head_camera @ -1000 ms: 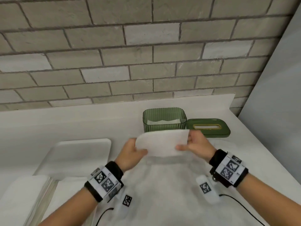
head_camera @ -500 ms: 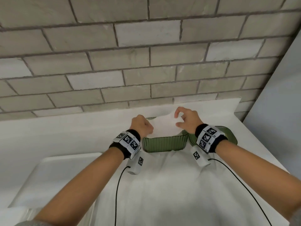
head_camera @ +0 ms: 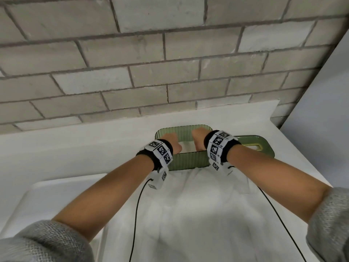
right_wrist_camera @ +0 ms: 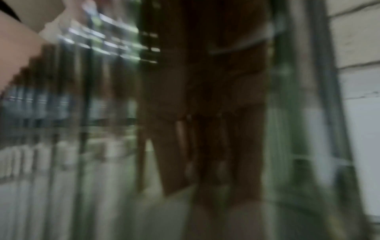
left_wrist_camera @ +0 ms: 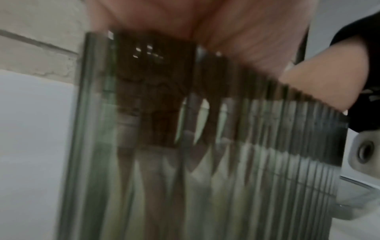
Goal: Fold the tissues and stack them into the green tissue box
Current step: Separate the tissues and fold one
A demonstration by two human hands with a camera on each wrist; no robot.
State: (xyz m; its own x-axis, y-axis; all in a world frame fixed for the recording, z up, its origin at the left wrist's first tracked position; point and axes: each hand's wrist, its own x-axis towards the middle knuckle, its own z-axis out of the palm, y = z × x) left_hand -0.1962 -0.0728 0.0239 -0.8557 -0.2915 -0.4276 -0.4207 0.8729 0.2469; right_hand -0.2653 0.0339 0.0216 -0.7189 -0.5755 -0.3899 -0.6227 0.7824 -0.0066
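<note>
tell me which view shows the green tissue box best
The head view: the green tissue box shows whole, rim and ribbed front wall, with both hands reaching into it. The left wrist view gives only a blurred close-up of its ribbed wall; the right wrist view is darker and blurrier.

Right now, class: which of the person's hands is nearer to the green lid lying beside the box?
Right. The right hand is inside the box at the end next to the lid; the left hand is at the box's far end.
</note>
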